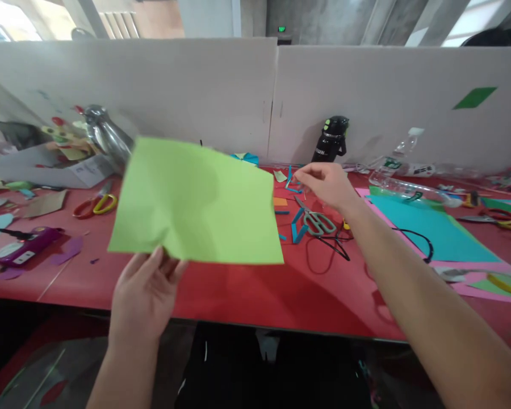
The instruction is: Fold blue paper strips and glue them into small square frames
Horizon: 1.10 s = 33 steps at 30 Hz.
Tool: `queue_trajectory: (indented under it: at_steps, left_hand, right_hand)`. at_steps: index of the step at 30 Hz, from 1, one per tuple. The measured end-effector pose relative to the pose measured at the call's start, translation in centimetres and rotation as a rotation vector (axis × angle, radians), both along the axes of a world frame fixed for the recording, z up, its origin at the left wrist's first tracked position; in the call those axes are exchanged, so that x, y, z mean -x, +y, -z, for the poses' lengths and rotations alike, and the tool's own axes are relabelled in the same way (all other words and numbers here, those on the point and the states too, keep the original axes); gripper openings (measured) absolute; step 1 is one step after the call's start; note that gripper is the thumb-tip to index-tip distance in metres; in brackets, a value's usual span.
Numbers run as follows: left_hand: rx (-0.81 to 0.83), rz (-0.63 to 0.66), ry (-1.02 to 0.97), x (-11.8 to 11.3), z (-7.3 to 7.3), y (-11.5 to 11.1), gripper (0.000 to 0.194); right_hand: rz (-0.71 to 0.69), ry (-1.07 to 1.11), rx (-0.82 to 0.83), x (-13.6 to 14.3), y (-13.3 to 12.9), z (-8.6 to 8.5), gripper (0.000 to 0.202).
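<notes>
My left hand (pixel 143 298) grips the lower edge of a light green sheet of paper (pixel 204 204) between thumb and fingers. The sheet is raised above the table, creased near the thumb, and its edges look slightly blurred. Over the back of the table, my right hand (pixel 330 184) has thumb and fingertips pinched together. Whatever may be between them is too small to make out. Just left of those fingertips lie narrow blue paper strips (pixel 288 177). Below the hand are scissors with grey-green handles (pixel 319 224) and a folded blue strip (pixel 298 234).
Blue paper (pixel 434 230) lies over pink sheets at right, with a plastic bottle (pixel 413 188) across its far edge. A black bottle (pixel 330 139) stands against the partition (pixel 174 91). Red-and-yellow scissors (pixel 105 204), a metal jug (pixel 106 133) and a purple device (pixel 23 247) are at left.
</notes>
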<state>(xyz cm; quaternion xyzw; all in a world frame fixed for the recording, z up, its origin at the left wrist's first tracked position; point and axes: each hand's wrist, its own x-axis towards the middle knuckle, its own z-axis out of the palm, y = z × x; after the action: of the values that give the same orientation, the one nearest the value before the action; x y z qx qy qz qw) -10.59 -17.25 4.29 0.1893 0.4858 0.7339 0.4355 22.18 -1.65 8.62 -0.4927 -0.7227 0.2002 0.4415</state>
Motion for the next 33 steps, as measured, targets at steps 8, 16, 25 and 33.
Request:
queue_trajectory:
  at_steps: [8,16,25,33]
  left_hand:
    - [0.367,0.131,0.087,1.4,6.6,-11.7,0.061]
    - [0.472,0.116,-0.021,-1.4,8.3,-15.7,0.060]
    - [0.470,0.139,-0.138,-6.2,8.7,-15.6,0.048]
    - [0.394,0.164,-0.091,-5.3,9.3,-13.5,0.037]
  right_hand:
    - [-0.161,-0.567,0.313,1.0,-12.5,5.2,0.018]
    - [-0.032,-0.518,0.095,3.0,-4.0,11.7,0.027]
    - [0.032,-0.409,-0.009,3.4,-4.3,11.9,0.041]
    - [-0.187,-0.467,0.119,0.9,-11.1,10.6,0.049]
